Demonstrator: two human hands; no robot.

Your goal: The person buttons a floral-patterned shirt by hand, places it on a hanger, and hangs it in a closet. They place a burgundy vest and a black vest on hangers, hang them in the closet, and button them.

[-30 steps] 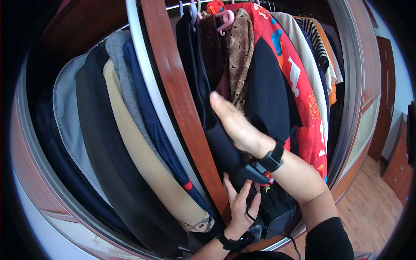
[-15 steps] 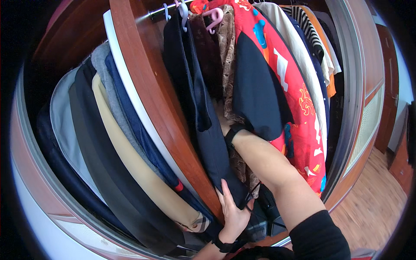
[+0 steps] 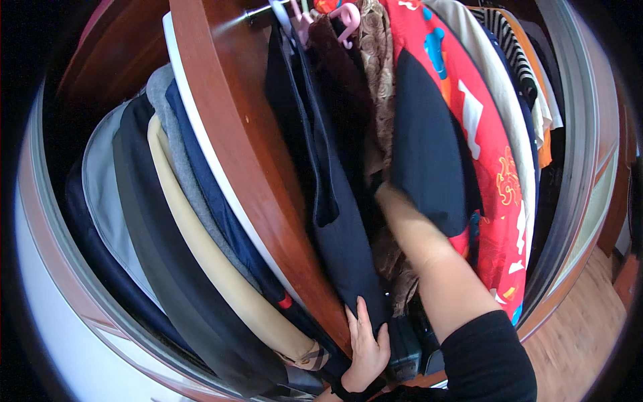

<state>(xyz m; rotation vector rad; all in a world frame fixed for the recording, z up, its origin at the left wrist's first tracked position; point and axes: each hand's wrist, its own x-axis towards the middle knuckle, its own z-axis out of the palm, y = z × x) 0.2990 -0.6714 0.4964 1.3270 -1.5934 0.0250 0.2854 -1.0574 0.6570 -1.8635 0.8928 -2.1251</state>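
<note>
Several clothes hang in an open wardrobe. A black garment [image 3: 345,248] hangs beside the wooden partition. Near its lower end, my left hand [image 3: 367,352] lies against the cloth with fingers stretched and thumb apart. My right arm reaches up between this garment and a brown patterned garment [image 3: 377,67]. Only a little of my right hand [image 3: 374,151] shows; its fingers are hidden among the clothes. A dark brown garment [image 3: 338,74] hangs behind. Right of my forearm are a black cloth panel [image 3: 429,147] and a red patterned garment [image 3: 499,221].
The wooden partition [image 3: 251,174] divides the wardrobe. Left of it hang a beige garment [image 3: 201,248] and several dark and grey ones. Pink hangers [image 3: 348,17] hang from the metal rail [image 3: 258,12]. A dark case [image 3: 405,345] stands below. Wooden floor [image 3: 569,348] lies at right.
My right arm has gone deeper between the clothes, and its wristband is now mostly hidden. My left hand stays at the black garment's lower part. The whole view has shifted slightly.
</note>
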